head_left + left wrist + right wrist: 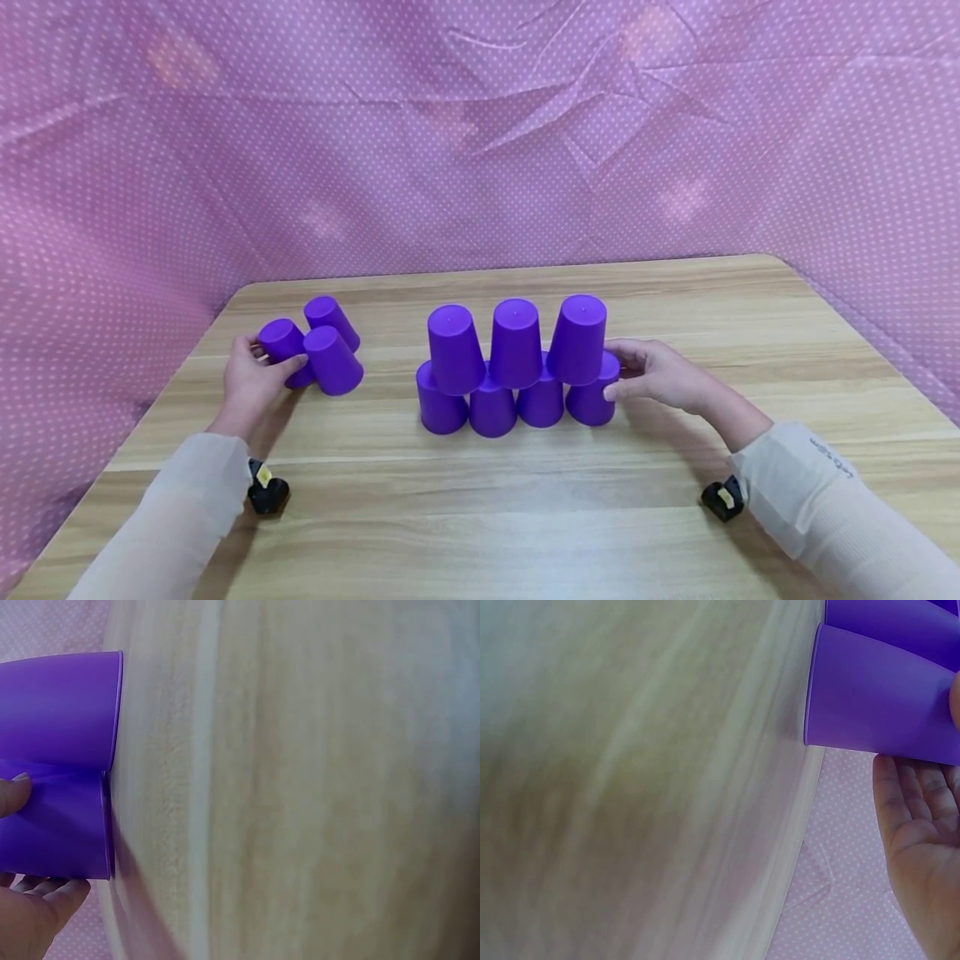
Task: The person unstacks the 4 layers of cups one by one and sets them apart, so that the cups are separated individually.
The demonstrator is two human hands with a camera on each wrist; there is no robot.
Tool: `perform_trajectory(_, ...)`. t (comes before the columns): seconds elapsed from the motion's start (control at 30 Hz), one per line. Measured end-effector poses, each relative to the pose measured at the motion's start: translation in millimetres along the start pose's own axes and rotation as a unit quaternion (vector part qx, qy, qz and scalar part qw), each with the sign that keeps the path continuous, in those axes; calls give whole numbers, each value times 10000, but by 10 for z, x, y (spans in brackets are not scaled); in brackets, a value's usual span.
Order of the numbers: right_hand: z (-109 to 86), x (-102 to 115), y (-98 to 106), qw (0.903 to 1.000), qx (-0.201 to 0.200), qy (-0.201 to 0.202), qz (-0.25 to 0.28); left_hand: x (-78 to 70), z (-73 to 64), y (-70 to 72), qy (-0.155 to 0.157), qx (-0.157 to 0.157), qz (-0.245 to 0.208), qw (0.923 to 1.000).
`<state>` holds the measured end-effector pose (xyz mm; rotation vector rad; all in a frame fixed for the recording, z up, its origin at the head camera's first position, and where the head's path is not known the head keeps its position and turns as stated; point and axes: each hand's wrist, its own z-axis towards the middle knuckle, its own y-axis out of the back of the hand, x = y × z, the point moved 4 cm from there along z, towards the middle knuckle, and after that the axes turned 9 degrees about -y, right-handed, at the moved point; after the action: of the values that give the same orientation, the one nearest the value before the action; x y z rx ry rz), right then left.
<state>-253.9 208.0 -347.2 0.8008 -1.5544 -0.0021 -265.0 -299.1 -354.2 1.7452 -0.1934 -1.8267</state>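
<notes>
From my head camera, I have both hands out over the wood-grain counter [487,508]. My left hand [251,379] grips the leftmost cup [281,337] of a purple trio, with a front cup [333,362] just beside it and a back cup [328,317] behind. All three are bottom-up on the left side. Near the middle is my pyramid: a bottom row [493,410] of four upside-down purple cups carrying an upper row [516,346] of three. My right hand [663,379] holds the right end cup [591,406] of that bottom row. A pink dotted cloth [450,183] hangs behind.

From my left wrist, my thumb [13,795] lies across one cup while the fingers sit at its opposite side, so the grip is about as wide as the cup; another cup stands against it.

From my right wrist, my fingers [887,784] lie along one side of the end cup, thumb tip at the frame's edge on its face, with more purple cup beyond.
</notes>
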Motion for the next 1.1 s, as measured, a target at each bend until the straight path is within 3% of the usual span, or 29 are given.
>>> perform_trajectory(0.3, -8, 7, -2, 10000, 29, 28, 44, 6, -24, -6, -14, -69, 128, 9999)
perform_trajectory(0.53, -15, 2, 13, 10000, 20, 74, 35, 34, 10, -39, 8, 116, 166, 9998)
perform_trajectory(0.73, -10, -10, 7, 10000, 13, 75, 43, 43, -35, -42, -9, 302, -126, 9995)
perform_trajectory(0.97, -2, -17, -2, 10000, 26, 59, 1, 15, -83, 145, -434, 721, 97, 9964)
perform_trajectory(1.1, 0, -13, -3, 10000, 0, 88, -11, -59, -89, 320, -641, 645, 258, 9955)
